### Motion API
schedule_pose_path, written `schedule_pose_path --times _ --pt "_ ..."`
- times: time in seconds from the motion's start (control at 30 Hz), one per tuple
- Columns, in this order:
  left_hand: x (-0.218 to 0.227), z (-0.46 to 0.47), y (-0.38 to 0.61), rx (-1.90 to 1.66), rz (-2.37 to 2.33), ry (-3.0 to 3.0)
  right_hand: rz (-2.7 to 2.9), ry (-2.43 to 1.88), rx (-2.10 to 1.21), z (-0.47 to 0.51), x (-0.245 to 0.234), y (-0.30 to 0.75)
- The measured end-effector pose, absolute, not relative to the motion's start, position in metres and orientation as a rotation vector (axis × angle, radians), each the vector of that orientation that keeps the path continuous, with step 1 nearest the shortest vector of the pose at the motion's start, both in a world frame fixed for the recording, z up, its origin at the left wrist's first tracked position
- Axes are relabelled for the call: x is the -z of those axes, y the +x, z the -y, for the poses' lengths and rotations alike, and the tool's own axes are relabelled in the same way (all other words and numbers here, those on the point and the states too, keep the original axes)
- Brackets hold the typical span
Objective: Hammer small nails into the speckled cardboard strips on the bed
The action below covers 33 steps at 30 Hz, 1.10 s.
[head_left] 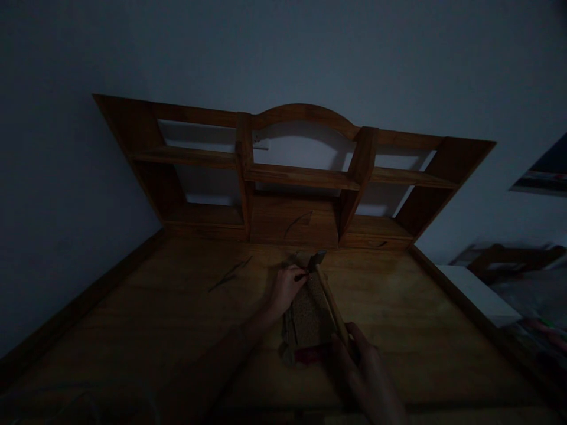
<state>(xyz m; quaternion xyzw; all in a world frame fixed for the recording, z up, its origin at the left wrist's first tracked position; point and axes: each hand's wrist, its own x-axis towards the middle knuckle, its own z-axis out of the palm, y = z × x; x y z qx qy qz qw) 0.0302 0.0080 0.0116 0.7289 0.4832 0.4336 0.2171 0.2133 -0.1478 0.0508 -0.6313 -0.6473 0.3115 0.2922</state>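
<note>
In the dim light, my right hand (358,360) is wrapped round the lower handle of a hammer (331,301). The hammer's dark head lies at the far end, close to the fingertips of my left hand (287,289). Those left fingers are pinched together at the far edge of a brown, speckled block (310,319); whatever is between them is too small and dark to name. The block rests on the wooden desk (199,330), with a red strip along its near edge and crumpled material by its left side.
Thin dark strips (230,274) lie on the desk to the left. A thin bent piece (297,223) is by the middle compartment of the wooden shelf unit (301,176). Beyond the desk's right edge stand a white surface (476,292) and a wooden chair (514,258).
</note>
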Motion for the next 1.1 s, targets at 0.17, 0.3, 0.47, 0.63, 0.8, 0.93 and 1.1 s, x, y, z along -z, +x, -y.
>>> schedule_pose_path --times 0.17,0.3,0.47,0.63,0.8,0.93,1.1 --pt "-0.014 -0.006 0.03 -1.204 -1.345 2.023 1.671 -1.679 -0.877 0.148 -0.054 0.211" --pt "-0.011 -0.007 0.03 -1.204 -1.349 2.011 1.601 -1.678 -0.899 0.149 -0.058 0.209" --pt "-0.005 -0.009 0.03 -1.245 -1.353 2.0 1.561 -1.711 -0.847 0.147 -0.06 0.212" --pt "-0.008 -0.008 0.03 -1.266 -1.32 1.955 1.528 -1.749 -0.797 0.146 -0.06 0.218" --pt "-0.018 -0.008 0.024 -1.303 -1.355 1.918 1.517 -1.724 -0.854 0.148 -0.067 0.218" --pt "-0.019 -0.014 0.016 -1.333 -1.325 1.849 1.485 -1.72 -0.863 0.149 -0.07 0.218" --pt "-0.012 -0.029 0.015 -1.296 -1.217 1.879 1.503 -1.68 -0.886 0.15 -0.072 0.22"
